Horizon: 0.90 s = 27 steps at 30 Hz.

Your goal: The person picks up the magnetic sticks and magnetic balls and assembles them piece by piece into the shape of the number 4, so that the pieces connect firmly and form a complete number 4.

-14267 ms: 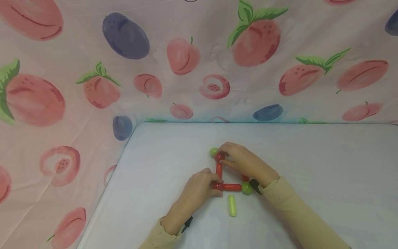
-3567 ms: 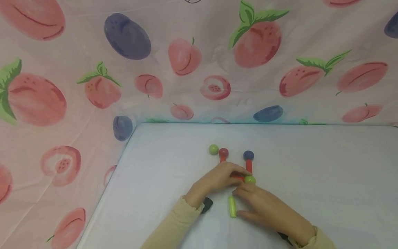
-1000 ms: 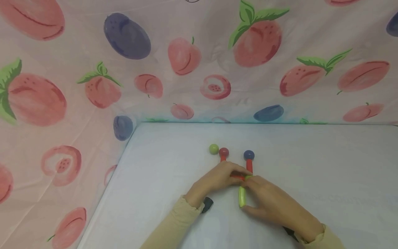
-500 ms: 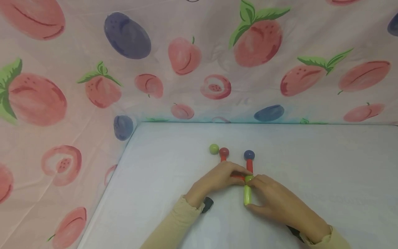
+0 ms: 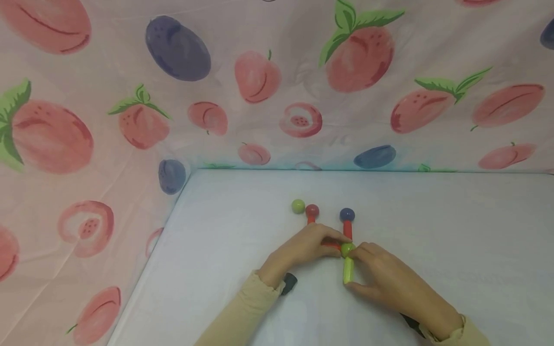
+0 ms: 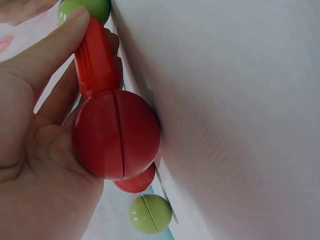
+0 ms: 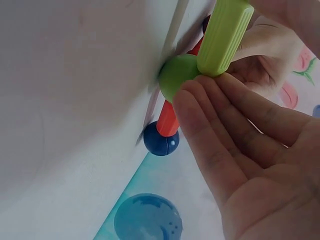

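Observation:
My left hand [image 5: 303, 247] pinches a red magnetic stick [image 6: 97, 57] that runs from a red ball [image 6: 117, 135] to a green ball [image 5: 347, 249]. Thumb and fingers of my right hand [image 5: 387, 274] hold a yellow-green magnetic stick [image 5: 348, 271] by its two ends. Its far end meets the green ball, which those fingertips touch too. From that ball another red stick [image 5: 347, 230] leads away to a blue ball [image 5: 347, 214]. Another red ball [image 5: 312, 210] tops a red stick mostly hidden by my left hand.
A loose-looking light green ball [image 5: 298, 206] lies beside the far red ball; I cannot tell if they touch. All pieces lie on a white table [image 5: 233, 216]. Fruit-printed cloth [image 5: 268, 125] rises behind and to the left.
The yellow-green stick, taken up by my right hand, has moved right and away from me until its end meets the green ball. My left hand has stayed in place this last second.

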Each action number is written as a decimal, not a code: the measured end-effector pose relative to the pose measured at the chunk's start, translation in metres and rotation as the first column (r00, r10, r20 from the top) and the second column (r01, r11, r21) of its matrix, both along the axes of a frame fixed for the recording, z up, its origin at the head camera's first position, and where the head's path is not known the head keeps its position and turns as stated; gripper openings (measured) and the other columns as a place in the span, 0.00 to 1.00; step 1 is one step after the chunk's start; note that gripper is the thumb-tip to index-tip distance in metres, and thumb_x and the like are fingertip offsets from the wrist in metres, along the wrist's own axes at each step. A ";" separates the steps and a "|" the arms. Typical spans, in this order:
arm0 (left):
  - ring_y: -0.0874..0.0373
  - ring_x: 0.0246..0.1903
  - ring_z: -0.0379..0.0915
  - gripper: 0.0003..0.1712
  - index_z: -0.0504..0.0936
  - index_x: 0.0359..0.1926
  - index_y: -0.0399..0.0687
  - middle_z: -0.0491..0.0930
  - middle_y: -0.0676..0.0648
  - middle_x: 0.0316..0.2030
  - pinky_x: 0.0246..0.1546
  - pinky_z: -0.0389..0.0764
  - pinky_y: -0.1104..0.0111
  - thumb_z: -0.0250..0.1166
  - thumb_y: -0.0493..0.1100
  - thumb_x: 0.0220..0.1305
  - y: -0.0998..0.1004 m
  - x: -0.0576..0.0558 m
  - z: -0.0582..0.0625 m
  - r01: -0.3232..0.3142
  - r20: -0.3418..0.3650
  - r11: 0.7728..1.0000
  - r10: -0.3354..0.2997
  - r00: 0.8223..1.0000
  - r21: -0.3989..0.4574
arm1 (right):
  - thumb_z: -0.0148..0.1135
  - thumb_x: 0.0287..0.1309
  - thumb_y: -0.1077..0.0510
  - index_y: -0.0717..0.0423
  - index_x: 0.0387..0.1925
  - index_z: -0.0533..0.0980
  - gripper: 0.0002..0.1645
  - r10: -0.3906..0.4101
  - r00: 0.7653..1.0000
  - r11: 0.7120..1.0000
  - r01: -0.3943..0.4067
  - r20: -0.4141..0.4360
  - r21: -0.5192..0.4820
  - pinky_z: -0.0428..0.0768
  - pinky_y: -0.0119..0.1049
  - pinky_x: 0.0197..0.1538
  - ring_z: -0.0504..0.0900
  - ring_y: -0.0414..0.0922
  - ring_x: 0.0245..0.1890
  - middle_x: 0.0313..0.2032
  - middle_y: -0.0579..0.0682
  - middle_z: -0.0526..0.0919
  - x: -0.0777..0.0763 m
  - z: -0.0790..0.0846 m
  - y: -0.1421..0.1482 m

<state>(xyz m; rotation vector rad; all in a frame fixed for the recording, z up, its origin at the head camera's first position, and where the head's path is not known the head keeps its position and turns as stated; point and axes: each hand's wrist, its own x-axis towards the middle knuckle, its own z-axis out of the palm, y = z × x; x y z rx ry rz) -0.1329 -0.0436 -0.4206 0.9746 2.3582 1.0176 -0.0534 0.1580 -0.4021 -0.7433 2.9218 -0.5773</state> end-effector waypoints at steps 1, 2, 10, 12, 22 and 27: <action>0.74 0.51 0.76 0.22 0.83 0.58 0.54 0.85 0.59 0.50 0.57 0.72 0.80 0.69 0.40 0.62 0.000 0.000 0.000 0.000 -0.001 1.000 0.000 1.000 -0.004 | 0.79 0.44 0.47 0.53 0.46 0.80 0.27 -0.002 1.000 1.000 0.002 0.001 0.000 0.84 0.40 0.47 0.76 0.38 0.41 0.40 0.42 0.80 0.000 0.000 0.000; 0.74 0.51 0.76 0.22 0.83 0.58 0.54 0.85 0.59 0.50 0.57 0.72 0.80 0.69 0.40 0.62 0.000 0.000 0.000 0.000 -0.001 1.000 0.000 1.000 -0.007 | 0.79 0.44 0.48 0.53 0.45 0.81 0.27 -0.004 1.000 1.000 0.004 0.001 -0.001 0.84 0.40 0.47 0.76 0.38 0.40 0.40 0.42 0.80 0.000 0.000 0.000; 0.73 0.53 0.76 0.22 0.83 0.58 0.54 0.85 0.59 0.51 0.58 0.71 0.80 0.69 0.40 0.62 0.000 -0.001 0.000 0.003 -0.009 1.000 -0.003 1.000 -0.004 | 0.79 0.44 0.49 0.54 0.43 0.81 0.25 -0.017 1.000 1.000 0.017 0.018 -0.003 0.83 0.39 0.46 0.76 0.37 0.39 0.39 0.42 0.80 -0.001 -0.001 -0.001; 0.73 0.53 0.76 0.22 0.83 0.58 0.54 0.85 0.59 0.51 0.58 0.71 0.80 0.69 0.40 0.62 0.000 -0.001 0.000 0.002 -0.007 1.000 -0.002 1.000 -0.005 | 0.79 0.44 0.49 0.54 0.43 0.81 0.25 -0.022 0.999 1.000 0.022 0.028 0.000 0.83 0.40 0.46 0.77 0.38 0.40 0.39 0.42 0.80 -0.001 -0.001 -0.001; 0.74 0.52 0.76 0.22 0.83 0.58 0.54 0.85 0.59 0.50 0.57 0.71 0.81 0.69 0.40 0.62 0.000 -0.002 -0.001 0.007 -0.005 1.000 -0.007 1.000 -0.007 | 0.80 0.43 0.49 0.54 0.44 0.81 0.26 -0.029 0.998 1.000 0.029 0.052 -0.002 0.83 0.40 0.47 0.77 0.38 0.41 0.39 0.42 0.80 -0.002 -0.003 0.000; 0.74 0.52 0.76 0.22 0.83 0.58 0.54 0.85 0.58 0.50 0.57 0.71 0.81 0.69 0.40 0.62 0.001 -0.001 0.000 0.009 -0.009 1.000 -0.009 1.000 -0.010 | 0.80 0.42 0.50 0.55 0.45 0.81 0.27 -0.022 0.999 1.000 0.022 0.041 -0.001 0.83 0.40 0.46 0.78 0.38 0.41 0.39 0.43 0.80 -0.002 -0.004 0.000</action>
